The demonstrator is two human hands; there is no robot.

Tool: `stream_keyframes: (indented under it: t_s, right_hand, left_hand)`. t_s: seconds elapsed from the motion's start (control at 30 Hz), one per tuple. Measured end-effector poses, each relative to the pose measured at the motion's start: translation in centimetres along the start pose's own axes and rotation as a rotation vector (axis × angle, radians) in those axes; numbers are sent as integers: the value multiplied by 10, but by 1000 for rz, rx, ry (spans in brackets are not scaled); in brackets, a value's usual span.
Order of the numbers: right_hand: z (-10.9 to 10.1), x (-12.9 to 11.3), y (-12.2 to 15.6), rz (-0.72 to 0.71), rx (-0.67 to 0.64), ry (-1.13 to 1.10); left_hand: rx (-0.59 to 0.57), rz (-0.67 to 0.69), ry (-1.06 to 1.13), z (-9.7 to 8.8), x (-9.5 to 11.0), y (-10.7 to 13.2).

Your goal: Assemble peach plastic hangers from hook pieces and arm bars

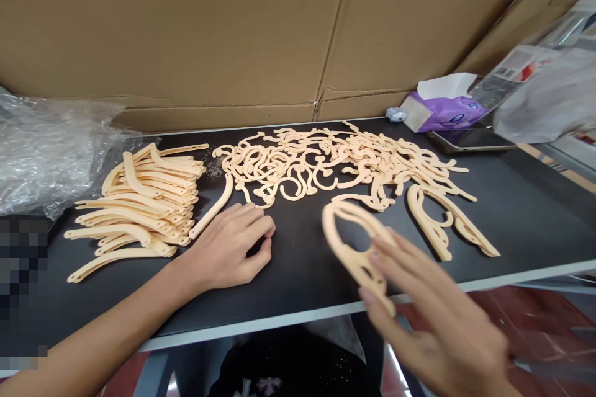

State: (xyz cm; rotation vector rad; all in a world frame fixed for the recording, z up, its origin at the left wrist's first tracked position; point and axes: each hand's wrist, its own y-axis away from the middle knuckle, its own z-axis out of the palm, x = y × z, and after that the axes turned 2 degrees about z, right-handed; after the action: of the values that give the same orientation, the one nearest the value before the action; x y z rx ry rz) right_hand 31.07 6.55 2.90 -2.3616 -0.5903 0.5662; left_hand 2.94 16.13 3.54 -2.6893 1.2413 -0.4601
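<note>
My left hand (235, 245) rests on the black table with its fingers curled in, and nothing shows in the gap between thumb and forefinger. Just beyond it lies a single curved hanger arm (214, 206). Between thumb and fingers, my right hand (433, 310) grips a beige plastic folding hanger (342, 239), tilted over the table's front edge. Motion blurs this hand a little, and the fingers hide part of the hanger. Farther right, two folded hanger pieces (426, 223) with a hook between them lie on the table.
Stacked hanger arms (139, 198) are at left, beside crumpled clear plastic (51, 155). Loose beige hooks (298, 164) are heaped along the back. A purple tissue pack (442, 111), a phone (472, 138) and plastic bags (549, 93) lie at back right. Cardboard (209, 31) stands behind.
</note>
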Motion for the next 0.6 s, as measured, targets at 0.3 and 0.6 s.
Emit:
stream_keyframes:
  t_s: [0.3, 0.6]
  right_hand:
    - [-19, 92, 12, 212, 294, 449]
    - [-12, 104, 17, 326, 180, 354]
  left_hand:
    - [2, -2, 4, -2, 1, 1]
    - [-9, -5, 12, 0, 0, 0]
